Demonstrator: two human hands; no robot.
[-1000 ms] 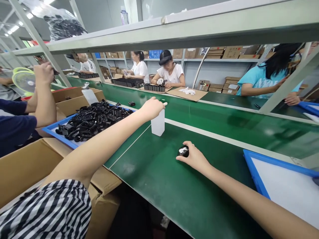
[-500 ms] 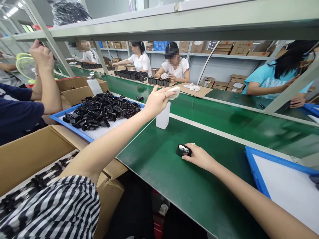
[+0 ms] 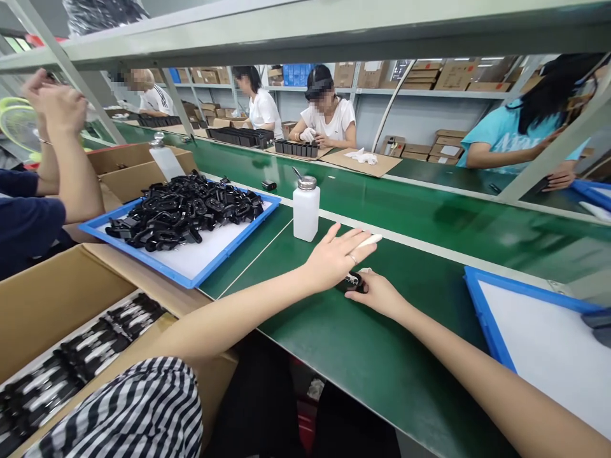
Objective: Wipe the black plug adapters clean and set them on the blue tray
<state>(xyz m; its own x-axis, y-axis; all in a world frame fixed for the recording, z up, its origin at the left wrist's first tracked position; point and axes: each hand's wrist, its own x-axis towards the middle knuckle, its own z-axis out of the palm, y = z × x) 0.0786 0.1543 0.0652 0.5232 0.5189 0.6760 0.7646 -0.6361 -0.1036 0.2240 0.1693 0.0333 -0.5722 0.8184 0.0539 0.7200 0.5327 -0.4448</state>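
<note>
Black plastic part [image 3: 353, 282] half hidden between left hand [image 3: 334, 259] and right hand [image 3: 379, 299].

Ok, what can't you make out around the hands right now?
Head view only:
- black part: mostly hidden by the right hand and left hand; shape unclear.
- white strip at the left fingers: partly covered, too small to identify.
- parts in the carton: cut off by the striped sleeve and bottom edge.
</note>
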